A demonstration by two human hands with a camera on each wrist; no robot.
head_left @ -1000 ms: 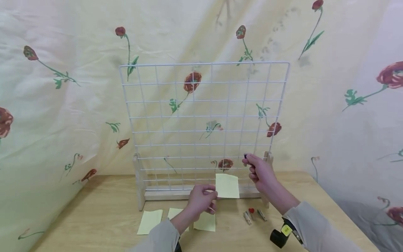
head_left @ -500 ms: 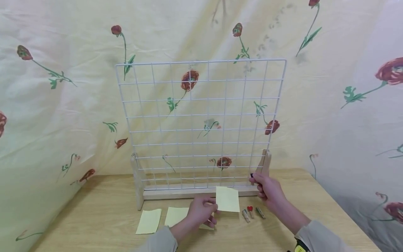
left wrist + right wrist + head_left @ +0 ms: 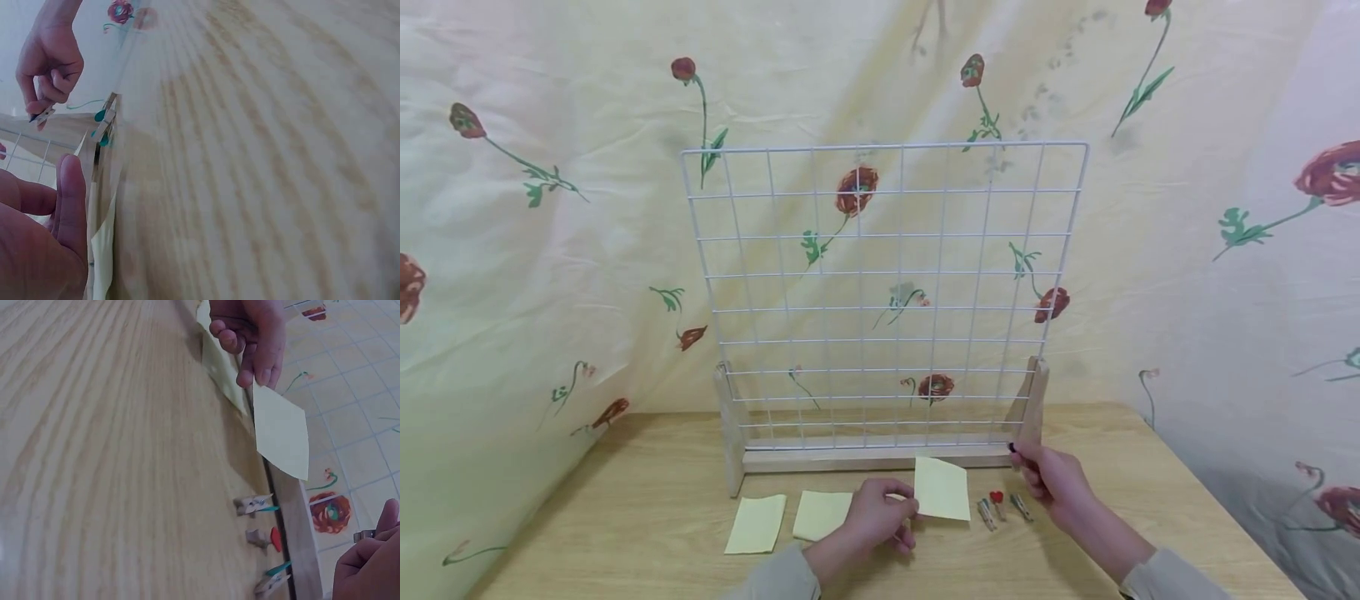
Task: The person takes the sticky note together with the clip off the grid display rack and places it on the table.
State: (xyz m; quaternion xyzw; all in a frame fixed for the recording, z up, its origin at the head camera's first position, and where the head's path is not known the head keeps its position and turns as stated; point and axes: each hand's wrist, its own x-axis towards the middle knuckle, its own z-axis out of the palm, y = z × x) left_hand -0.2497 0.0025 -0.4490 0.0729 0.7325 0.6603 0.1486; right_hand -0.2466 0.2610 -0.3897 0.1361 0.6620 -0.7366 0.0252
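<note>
My left hand (image 3: 880,517) pinches a pale yellow paper note (image 3: 942,489) by its left edge, holding it raised above the table in front of the wire grid. In the right wrist view the same note (image 3: 281,431) hangs from the left thumb and fingers. My right hand (image 3: 1056,482) pinches a small clothespin (image 3: 42,116) with a dark end, near the foot of the grid's right post. On the table between the hands lie several small wooden clothespins: one with a red heart (image 3: 996,497), others with green parts (image 3: 255,504). The right fingers hide most of the held clothespin.
A white wire grid (image 3: 901,308) stands upright in a wooden base (image 3: 880,458). Left of my left hand, yellow notes (image 3: 756,525) lie on the wooden table (image 3: 647,500). Flowered cloth (image 3: 587,250) hangs behind and at both sides.
My right hand has come down from in front of the grid to near the base, still pinching the clothespin. My left hand has lowered the note toward the table.
</note>
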